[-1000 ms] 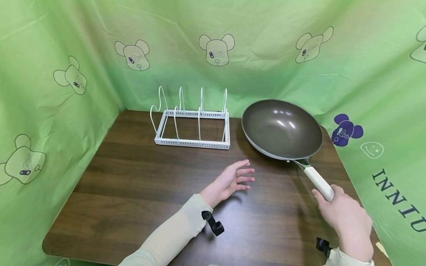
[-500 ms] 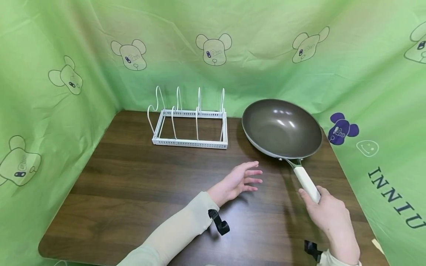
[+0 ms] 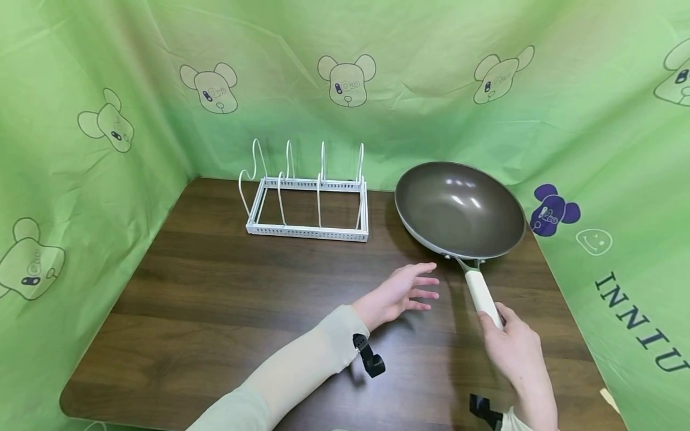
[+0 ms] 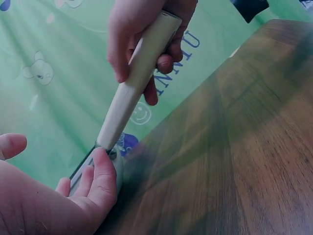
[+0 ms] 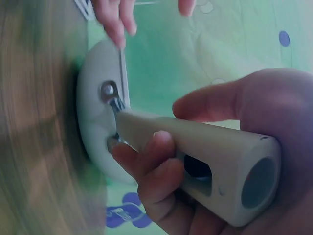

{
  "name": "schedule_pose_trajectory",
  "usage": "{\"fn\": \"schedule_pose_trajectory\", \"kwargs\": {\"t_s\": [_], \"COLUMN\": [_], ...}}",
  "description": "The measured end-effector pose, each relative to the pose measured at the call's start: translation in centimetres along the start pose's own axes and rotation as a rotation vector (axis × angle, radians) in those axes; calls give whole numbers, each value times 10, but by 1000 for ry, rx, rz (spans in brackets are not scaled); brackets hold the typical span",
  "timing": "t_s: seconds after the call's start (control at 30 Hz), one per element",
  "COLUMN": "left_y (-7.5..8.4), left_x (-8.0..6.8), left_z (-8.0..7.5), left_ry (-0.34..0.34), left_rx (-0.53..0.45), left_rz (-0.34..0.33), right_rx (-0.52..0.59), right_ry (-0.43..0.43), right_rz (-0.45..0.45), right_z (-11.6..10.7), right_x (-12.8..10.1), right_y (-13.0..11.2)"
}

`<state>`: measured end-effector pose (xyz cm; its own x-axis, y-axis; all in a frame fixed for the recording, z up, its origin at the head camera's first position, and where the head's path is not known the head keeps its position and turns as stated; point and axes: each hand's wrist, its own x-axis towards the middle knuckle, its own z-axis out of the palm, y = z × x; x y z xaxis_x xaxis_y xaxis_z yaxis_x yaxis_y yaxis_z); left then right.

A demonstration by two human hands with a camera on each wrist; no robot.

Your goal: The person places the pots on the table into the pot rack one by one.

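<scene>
A wide, deep wok (image 3: pixel 458 209) with a dark grey-brown inside stands at the back right of the table. Its long white handle (image 3: pixel 483 296) points towards the front. The right hand (image 3: pixel 514 347) grips the end of this handle, fingers curled beneath and thumb along the top in the right wrist view. Just left of the handle, the left hand (image 3: pixel 399 293) is held over the table with fingers spread, near the wok's front edge and holding nothing. In the left wrist view its fingers (image 4: pixel 103 176) overlap the handle's base; whether they touch it I cannot tell.
A white wire rack (image 3: pixel 307 231) with several upright loops stands at the back, left of the wok. The dark wooden table (image 3: pixel 215 299) is enclosed by green printed cloth (image 3: pixel 409 78) at the back and sides.
The right hand has swung the wok's handle leftward, so the wok turns almost in place. The left hand has moved right, closer to the wok. The head view shifted slightly.
</scene>
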<state>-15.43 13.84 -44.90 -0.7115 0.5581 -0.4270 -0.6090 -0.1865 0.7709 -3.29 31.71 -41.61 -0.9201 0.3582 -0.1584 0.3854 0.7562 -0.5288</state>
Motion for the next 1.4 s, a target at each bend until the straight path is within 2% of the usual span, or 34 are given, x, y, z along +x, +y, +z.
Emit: {"fn": "schedule_pose_trajectory", "kwargs": {"t_s": [0.17,0.43,0.63,0.83,0.97,1.13,1.27,1.4], "left_y": [-2,-6,-8,-7,-7,-7,-11,-19], "left_x": [7,22,33,40,44,50,55,60], "left_z": [16,39,50,57,60,66,70,69], "left_ry": [26,92,91,79,71,115,161,180], "left_rx": [2,16,-1,-55,-72,-73,-33,3], "left_rz": [-28,-51,-73,-106,-97,-84,-74,-60], "right_rx": [164,388,463,480,497,563,653,771], "right_ry": [-18,63,69,96,128,138,140,91], "right_rz": [81,131,135,132,130,141,167,212], "right_z": [8,29,41,52,62,72,80,85], "right_x": [-6,-15,-18,-22,-23,-24,-24,-26], "right_y": [-12,-24,-26,-25,-30,-35,-35,-34]}}
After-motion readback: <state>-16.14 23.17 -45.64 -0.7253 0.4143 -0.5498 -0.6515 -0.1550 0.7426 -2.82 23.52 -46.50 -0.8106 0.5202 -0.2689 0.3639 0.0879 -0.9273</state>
